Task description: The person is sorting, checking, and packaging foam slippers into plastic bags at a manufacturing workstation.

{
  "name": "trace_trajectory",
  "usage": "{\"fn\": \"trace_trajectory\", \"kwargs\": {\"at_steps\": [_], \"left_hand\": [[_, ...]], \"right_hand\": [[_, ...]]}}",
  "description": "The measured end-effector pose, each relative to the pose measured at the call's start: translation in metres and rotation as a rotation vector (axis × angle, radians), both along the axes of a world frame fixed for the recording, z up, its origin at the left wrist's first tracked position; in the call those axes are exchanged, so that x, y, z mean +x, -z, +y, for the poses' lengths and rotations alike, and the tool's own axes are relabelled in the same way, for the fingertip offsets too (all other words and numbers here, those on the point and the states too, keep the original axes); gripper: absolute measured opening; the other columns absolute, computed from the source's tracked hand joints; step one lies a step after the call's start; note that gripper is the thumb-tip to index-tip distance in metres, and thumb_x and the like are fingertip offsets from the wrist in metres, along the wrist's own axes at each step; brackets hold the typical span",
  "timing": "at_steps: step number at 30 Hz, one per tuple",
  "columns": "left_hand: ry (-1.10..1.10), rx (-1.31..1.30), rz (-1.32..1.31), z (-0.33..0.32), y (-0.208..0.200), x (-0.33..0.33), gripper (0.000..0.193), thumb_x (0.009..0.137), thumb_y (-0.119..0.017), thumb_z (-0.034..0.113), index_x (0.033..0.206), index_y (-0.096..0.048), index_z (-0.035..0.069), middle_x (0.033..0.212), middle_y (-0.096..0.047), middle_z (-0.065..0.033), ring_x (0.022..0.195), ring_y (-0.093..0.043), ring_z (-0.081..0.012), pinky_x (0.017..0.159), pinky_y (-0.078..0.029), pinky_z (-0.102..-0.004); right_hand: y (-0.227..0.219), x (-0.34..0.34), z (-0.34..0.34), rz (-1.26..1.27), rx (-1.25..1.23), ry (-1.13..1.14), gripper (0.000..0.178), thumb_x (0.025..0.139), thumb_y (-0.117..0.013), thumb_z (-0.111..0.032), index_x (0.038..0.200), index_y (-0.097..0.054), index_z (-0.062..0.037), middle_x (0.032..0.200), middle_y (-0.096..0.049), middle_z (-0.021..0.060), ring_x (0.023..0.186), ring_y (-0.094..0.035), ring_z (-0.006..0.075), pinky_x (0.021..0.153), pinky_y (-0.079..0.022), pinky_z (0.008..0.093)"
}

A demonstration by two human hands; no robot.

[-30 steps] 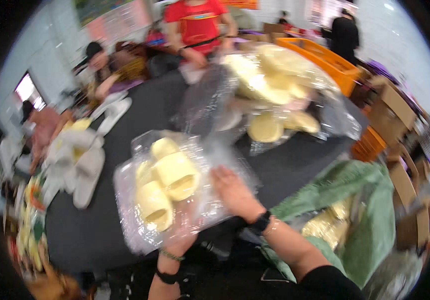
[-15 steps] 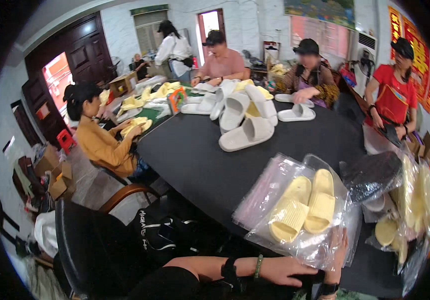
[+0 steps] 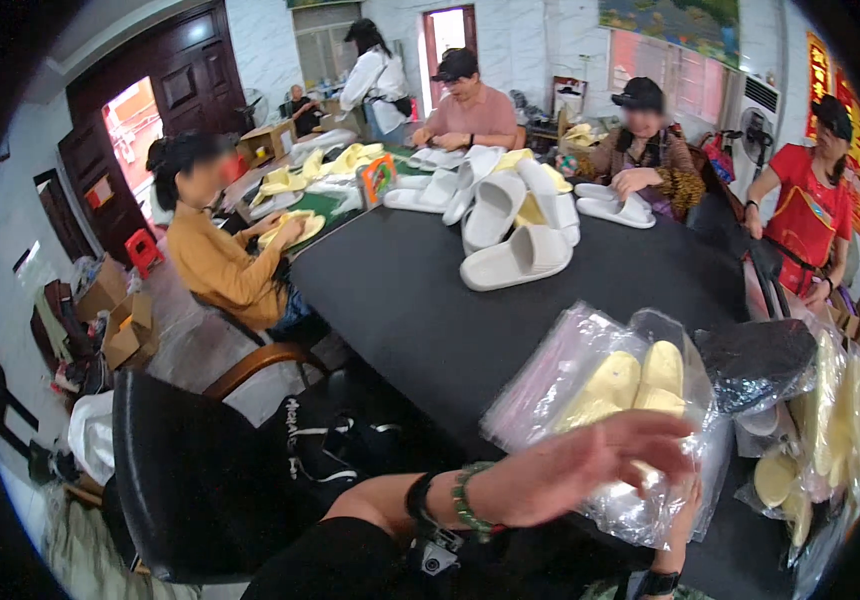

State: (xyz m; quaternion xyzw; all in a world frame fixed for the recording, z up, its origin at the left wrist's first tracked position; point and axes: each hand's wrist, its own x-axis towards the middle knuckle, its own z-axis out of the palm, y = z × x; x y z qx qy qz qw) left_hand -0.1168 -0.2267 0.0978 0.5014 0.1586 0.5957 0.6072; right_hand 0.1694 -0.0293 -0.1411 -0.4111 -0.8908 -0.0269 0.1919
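Observation:
A pair of pale yellow slippers (image 3: pixel 610 388) lies with clear plastic bags (image 3: pixel 535 385) at the near right of the black table. My left hand (image 3: pixel 590 462) hangs over the near ends of the slippers and hides part of them. Its fingers stretch out to the right, slightly bent and a little blurred, with nothing visible in them. At the near right edge of the plastic is my right hand (image 3: pixel 688 500), touching it. The right fingers are hidden behind the left hand and the shiny film, so their grip does not show.
Grey and yellow slippers (image 3: pixel 516 258) are heaped at the table's far middle. Dark plastic packaging (image 3: pixel 758 362) and bagged yellow slippers (image 3: pixel 825 415) crowd the right edge. A black chair (image 3: pixel 175 480) stands at my left. Several people sit or stand around the table.
My left hand has risen from the table's near edge and moved over the slippers, fingers pointing right. The right hand stays by the plastic. The view has shifted slightly.

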Motion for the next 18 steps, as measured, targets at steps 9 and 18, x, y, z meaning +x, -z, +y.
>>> {"fn": "trace_trajectory", "kwargs": {"at_steps": [9, 18], "left_hand": [[0.292, 0.953, -0.653, 0.013, -0.043, 0.134, 0.121, 0.086, -0.050, 0.077, 0.155, 0.022, 0.008, 0.164, 0.014, -0.0218, 0.152, 0.006, -0.0369, 0.121, -0.011, -0.0574], [0.360, 1.051, -0.496, -0.004, -0.033, 0.114, 0.123, 0.087, -0.042, 0.080, 0.152, 0.025, 0.001, 0.159, 0.032, -0.0188, 0.149, 0.026, -0.0321, 0.120, 0.006, -0.0537]], "right_hand": [[0.000, 0.008, 0.001, -0.094, 0.107, -0.004, 0.056, 0.095, -0.055, -0.027, 0.146, -0.045, -0.0074, 0.154, -0.042, 0.0158, 0.146, -0.033, 0.0389, 0.115, -0.033, 0.0521], [-0.009, -0.003, 0.003, 0.033, 0.014, -0.050, 0.051, 0.094, -0.056, -0.020, 0.142, -0.048, -0.0052, 0.151, -0.044, 0.0178, 0.144, -0.034, 0.0417, 0.114, -0.032, 0.0530]]}}
